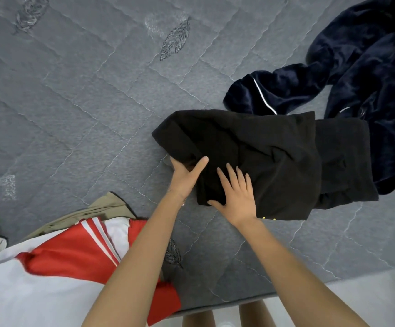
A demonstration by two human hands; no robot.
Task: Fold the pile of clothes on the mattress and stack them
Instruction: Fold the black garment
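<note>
Grey quilted mattress [85, 102], seen from my head view, carrying every garment.

Navy velvet garment [368, 67] with pale piping: unfolded, sprawled at the far right, its hem just behind the piece in hand.

Red and white garment [69, 256]: loose at the near left edge, partly over a khaki garment [102, 208]. I judge both unfolded.

Black garment [262, 149]: the piece in hand, lying mid-mattress in front of me and doubled over, an upper layer covering most of a lower one that shows along the right side. I judge the step to be a further fold of this piece. No finished stack is visible, so the task looks early. The next move, as I read it, calls for carrying the lifted left edge across to the right while the cloth is pinned, then smoothing the layers.

Left hand [184, 178]: grips the garment's left edge, thumb lying on top, fingers tucked under the cloth and hidden.

Right hand [237, 197]: flat, fingers straight and spread, pressing the near part of the garment onto the mattress and holding nothing.
</note>
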